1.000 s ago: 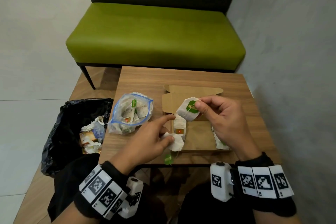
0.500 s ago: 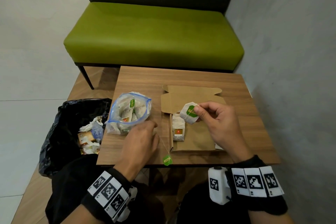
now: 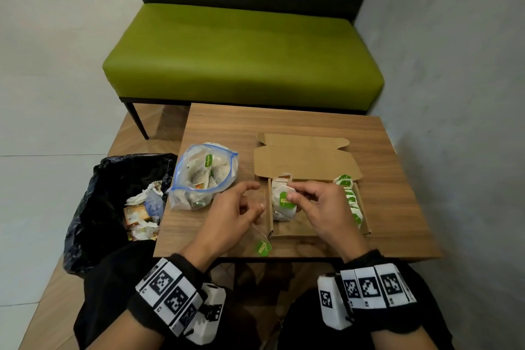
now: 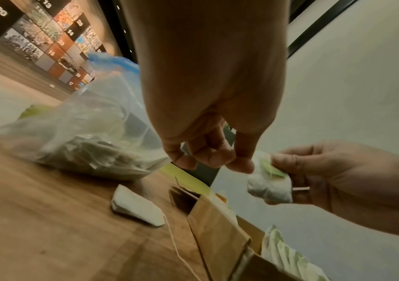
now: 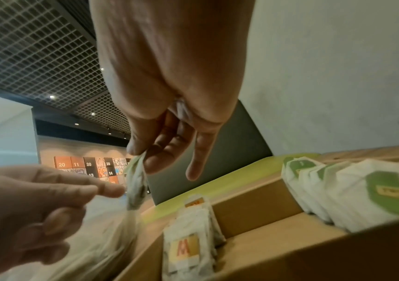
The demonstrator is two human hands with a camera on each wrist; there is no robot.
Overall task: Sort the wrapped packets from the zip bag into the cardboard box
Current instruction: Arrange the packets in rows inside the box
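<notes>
A clear zip bag (image 3: 203, 176) with a blue seal lies open on the table's left, full of packets. To its right is the open cardboard box (image 3: 301, 229), holding orange-labelled packets (image 5: 188, 247) on its left and a row of green-labelled ones (image 3: 350, 196) on its right. My right hand (image 3: 289, 193) pinches a white packet with a green label (image 3: 284, 202) over the box's left part. Beside it, my left hand (image 3: 252, 199) hovers with loosely curled fingers and holds nothing. A loose tea bag (image 4: 136, 206) lies on the table below, its string ending in a green tag (image 3: 263, 247).
The wooden table (image 3: 312, 122) is small. A black rubbish bag (image 3: 113, 193) with crumpled wrappers stands on the floor to its left. Behind the table is a green bench (image 3: 241, 57), and a grey wall (image 3: 454, 94) runs close on the right. The box lid (image 3: 306, 159) lies flat behind.
My left hand laid the loose tea bag on the table, let it go and rose toward the right hand. My right hand brought the green-labelled packet down from over the lid to the box.
</notes>
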